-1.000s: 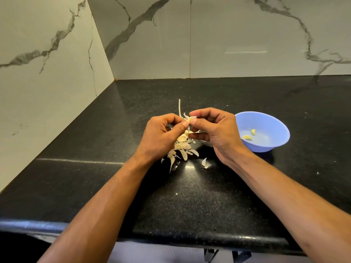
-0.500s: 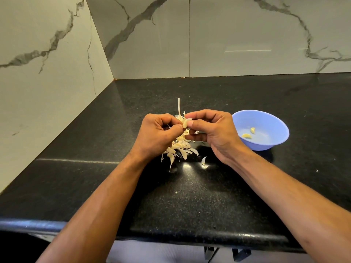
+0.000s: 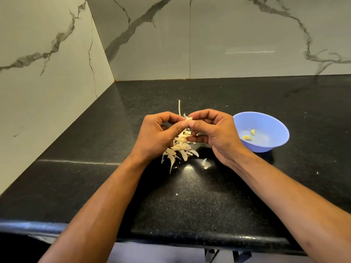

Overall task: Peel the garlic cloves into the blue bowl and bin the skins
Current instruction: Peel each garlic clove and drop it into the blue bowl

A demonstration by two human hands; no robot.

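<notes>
My left hand (image 3: 158, 134) and my right hand (image 3: 214, 132) meet above the black counter and pinch one pale garlic clove (image 3: 188, 119) between thumbs and fingertips. Below the hands lies a heap of garlic cloves and loose skins (image 3: 180, 149), partly hidden by my left hand. A thin dry stalk (image 3: 179, 108) stands up behind the heap. To the right sits the blue bowl (image 3: 266, 122) with two peeled cloves (image 3: 249, 135) inside. No bin is in view.
A single skin flake (image 3: 204, 162) lies just right of the heap. The black counter (image 3: 190, 196) ends at a rounded front edge near me. Marble walls close the corner at the left and the back.
Both hands have stayed together on the clove, with my thumbs shifting slightly on it. The heap and the bowl have not moved.
</notes>
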